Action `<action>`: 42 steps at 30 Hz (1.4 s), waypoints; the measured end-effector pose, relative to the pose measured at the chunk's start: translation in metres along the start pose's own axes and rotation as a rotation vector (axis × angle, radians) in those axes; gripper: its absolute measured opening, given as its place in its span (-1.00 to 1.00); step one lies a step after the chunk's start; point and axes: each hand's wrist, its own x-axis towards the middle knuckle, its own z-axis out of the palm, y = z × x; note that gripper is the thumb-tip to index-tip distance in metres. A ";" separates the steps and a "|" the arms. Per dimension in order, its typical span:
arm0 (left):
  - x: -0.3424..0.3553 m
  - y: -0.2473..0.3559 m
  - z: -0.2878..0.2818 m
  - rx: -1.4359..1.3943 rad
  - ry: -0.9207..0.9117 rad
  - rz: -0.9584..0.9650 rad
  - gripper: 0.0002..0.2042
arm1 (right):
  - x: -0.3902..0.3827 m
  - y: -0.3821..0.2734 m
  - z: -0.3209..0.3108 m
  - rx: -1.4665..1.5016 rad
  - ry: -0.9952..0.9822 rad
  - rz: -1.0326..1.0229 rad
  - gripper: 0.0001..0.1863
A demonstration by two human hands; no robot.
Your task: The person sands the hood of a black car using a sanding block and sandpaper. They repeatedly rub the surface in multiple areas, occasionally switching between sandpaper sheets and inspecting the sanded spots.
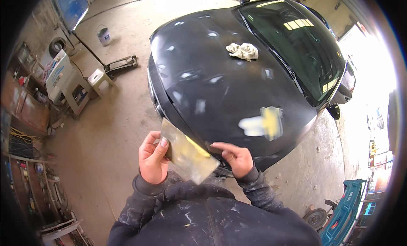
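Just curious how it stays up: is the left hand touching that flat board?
Touching: the head view shows the left hand at the board, thumb lying over its left edge.

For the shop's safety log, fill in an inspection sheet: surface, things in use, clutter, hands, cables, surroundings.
Surface: dark car hood with pale spots and a yellow-and-white patch.
Things in use: flat board carrying yellow paste.
Clutter: crumpled cloth on the hood.
Hands: left hand grips the board; right hand is beside its right-hand edge, any grip unclear.
Cables: yellow cord-like strands at far left.
Surroundings: floor jack, bucket, white stool, wheel.
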 end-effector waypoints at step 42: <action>0.297 0.312 -0.242 0.531 0.414 0.815 -0.80 | 0.520 -0.056 0.279 1.106 0.185 0.051 -0.66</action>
